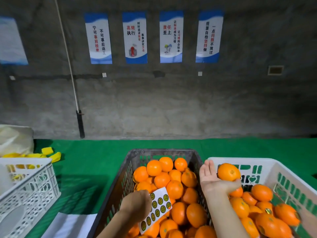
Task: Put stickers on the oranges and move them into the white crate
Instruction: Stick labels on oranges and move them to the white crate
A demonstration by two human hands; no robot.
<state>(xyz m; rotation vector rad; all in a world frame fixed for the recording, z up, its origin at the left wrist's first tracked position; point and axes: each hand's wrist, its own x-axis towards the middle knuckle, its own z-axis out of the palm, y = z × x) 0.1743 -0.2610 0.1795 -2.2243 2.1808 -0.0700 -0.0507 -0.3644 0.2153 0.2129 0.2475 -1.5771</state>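
A dark crate [163,152] in the middle holds several oranges [175,188]. My left hand [137,205] hovers over it, shut on a white sticker sheet [157,208] with round green-yellow stickers. To the right stands the white crate [283,164], holding several oranges [262,193], some with stickers showing. My right hand [214,181] is palm up over the white crate's left rim, an orange [229,171] resting on its fingers, which are loosely curled under it.
Green cloth [89,169] covers the table. A second white crate [30,184] stands at the left with yellow items [49,152] and a pale bag [15,140] behind it. White paper [68,225] lies at the front. A grey wall with posters rises behind.
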